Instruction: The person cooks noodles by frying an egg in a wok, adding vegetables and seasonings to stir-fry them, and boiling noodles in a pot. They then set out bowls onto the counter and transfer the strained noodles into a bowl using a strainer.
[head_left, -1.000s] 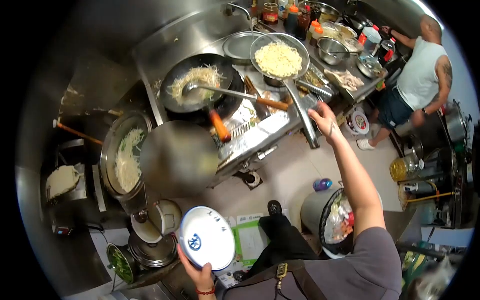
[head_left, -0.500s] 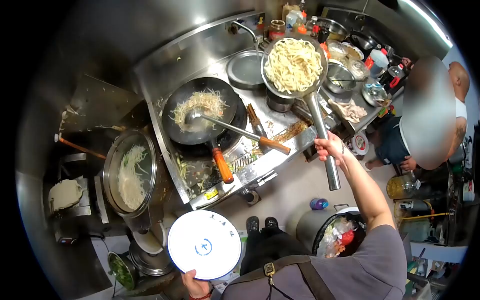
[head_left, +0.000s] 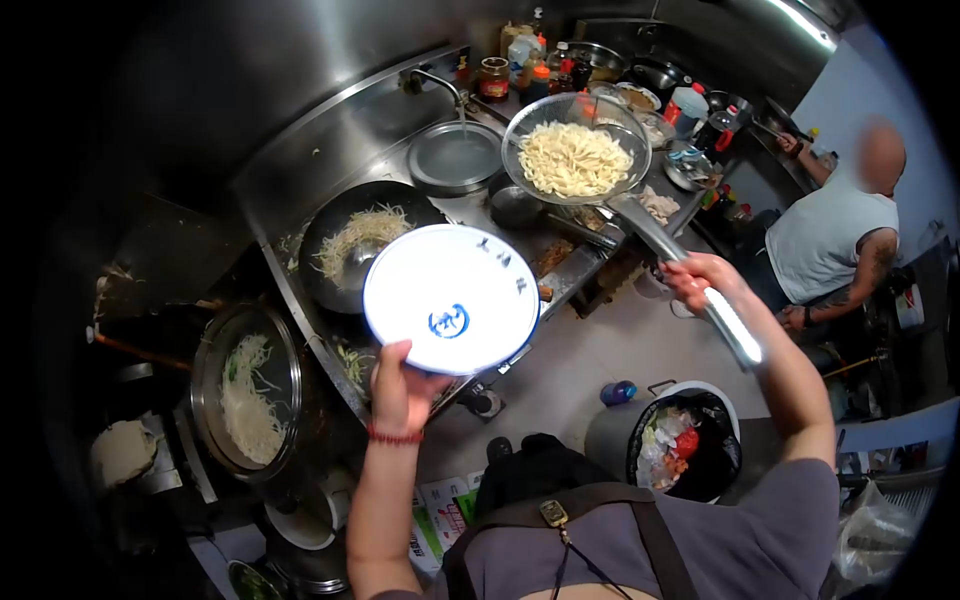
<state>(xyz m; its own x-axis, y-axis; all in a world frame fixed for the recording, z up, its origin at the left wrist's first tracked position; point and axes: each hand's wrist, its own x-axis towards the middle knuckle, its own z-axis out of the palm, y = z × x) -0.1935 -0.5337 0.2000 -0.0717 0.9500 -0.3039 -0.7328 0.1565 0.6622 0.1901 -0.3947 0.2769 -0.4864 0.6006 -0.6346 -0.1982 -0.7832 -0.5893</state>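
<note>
My left hand (head_left: pixel 402 390) grips the lower edge of a white plate (head_left: pixel 452 297) with a blue rim and a blue mark, thumb on its face. The plate is raised and hides part of the wok and its handle. My right hand (head_left: pixel 705 280) is closed round the metal handle of a strainer (head_left: pixel 628 207). Thick pale noodles (head_left: pixel 573 160) lie in the strainer, held over the counter. Left of it, the black wok (head_left: pixel 318 222) contains bean sprouts (head_left: pixel 362 240) and a ladle's bowl.
A pot with noodles (head_left: pixel 248 400) stands at the left. Sauce bottles (head_left: pixel 540 82) and bowls line the back counter. A round lid (head_left: pixel 455 157) lies below the faucet (head_left: pixel 440 82). A lined bin (head_left: pixel 610 440) stands on the floor. A co-worker (head_left: pixel 835 230) is at the right.
The plate in my left hand has risen towards the wok. My right hand, at first apart from the strainer handle, took hold of it and lifted the strainer. The co-worker has shifted.
</note>
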